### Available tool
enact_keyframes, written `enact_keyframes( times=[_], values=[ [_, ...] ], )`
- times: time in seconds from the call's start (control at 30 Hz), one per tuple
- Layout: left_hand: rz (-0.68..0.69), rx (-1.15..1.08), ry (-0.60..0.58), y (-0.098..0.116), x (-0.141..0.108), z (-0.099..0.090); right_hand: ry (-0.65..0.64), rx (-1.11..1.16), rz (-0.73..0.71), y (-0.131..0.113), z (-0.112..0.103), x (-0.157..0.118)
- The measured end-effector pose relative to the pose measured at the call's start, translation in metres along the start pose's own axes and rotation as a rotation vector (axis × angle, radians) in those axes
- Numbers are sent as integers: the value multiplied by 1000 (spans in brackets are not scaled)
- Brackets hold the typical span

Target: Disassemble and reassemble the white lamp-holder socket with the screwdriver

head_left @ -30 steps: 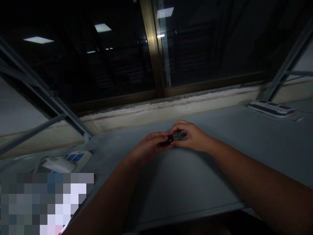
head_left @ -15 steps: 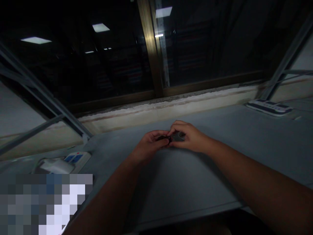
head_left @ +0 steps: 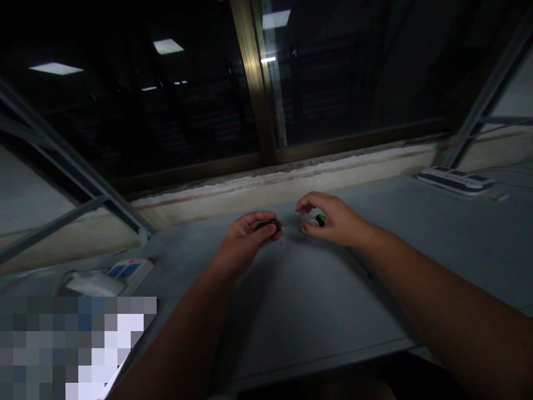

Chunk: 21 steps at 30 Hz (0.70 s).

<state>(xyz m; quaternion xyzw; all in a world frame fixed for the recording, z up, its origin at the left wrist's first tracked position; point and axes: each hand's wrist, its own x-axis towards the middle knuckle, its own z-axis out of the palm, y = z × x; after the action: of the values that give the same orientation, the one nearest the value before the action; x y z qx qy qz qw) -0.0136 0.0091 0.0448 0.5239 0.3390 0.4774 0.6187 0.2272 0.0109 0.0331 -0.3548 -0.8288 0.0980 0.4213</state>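
Close to the middle of the table, my left hand (head_left: 252,236) is closed on a small dark object (head_left: 266,225). Its fingers cover most of it, and its kind cannot be made out. My right hand (head_left: 328,219) is a short way to the right, with thumb and fingers apart in a curve. Between them shows a small round thing, green and black (head_left: 320,220) with a pale part near the thumb; whether the hand touches it I cannot tell. Tiny dark specks (head_left: 287,247) lie on the table between the hands.
The grey table (head_left: 308,311) runs up to a low wall under a dark window. Power strips lie at left (head_left: 133,272) and right (head_left: 456,181), a white plug or adapter (head_left: 95,282) at the left one. A thin dark strip (head_left: 361,263) is by my right forearm. Metal frames (head_left: 120,208) rise at both sides.
My hands were together around the dark object and a grey piece. Now they are apart: my right hand has moved right and its fingers have spread, while my left keeps the dark object.
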Motion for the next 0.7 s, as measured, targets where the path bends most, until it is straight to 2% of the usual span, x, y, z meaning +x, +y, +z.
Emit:
enact_keyframes(
  times=[0.1, 0.17, 0.37, 0.47, 0.57, 0.63, 0.7],
  values=[
    [38, -36, 125, 6, 4, -7, -70, -253, 48, 16, -11, -1],
    [67, -57, 208, 8, 9, -13, -120, -322, 106, 24, -13, -3],
    [123, -222, 485, 2, 26, -29, -260, -331, 155, 28, -7, -9],
    [63, -350, 614, 2, 32, -35, -280, -315, 160, 27, -4, -9],
    [-43, -464, 610, 5, 33, -36, -303, -317, 165, 27, -1, -9],
    [-80, -484, 509, 7, 30, -35, -315, -325, 171, 28, 0, -10],
    [-122, -465, 358, 8, 27, -32, -319, -330, 177, 30, 2, -11]
  ],
)
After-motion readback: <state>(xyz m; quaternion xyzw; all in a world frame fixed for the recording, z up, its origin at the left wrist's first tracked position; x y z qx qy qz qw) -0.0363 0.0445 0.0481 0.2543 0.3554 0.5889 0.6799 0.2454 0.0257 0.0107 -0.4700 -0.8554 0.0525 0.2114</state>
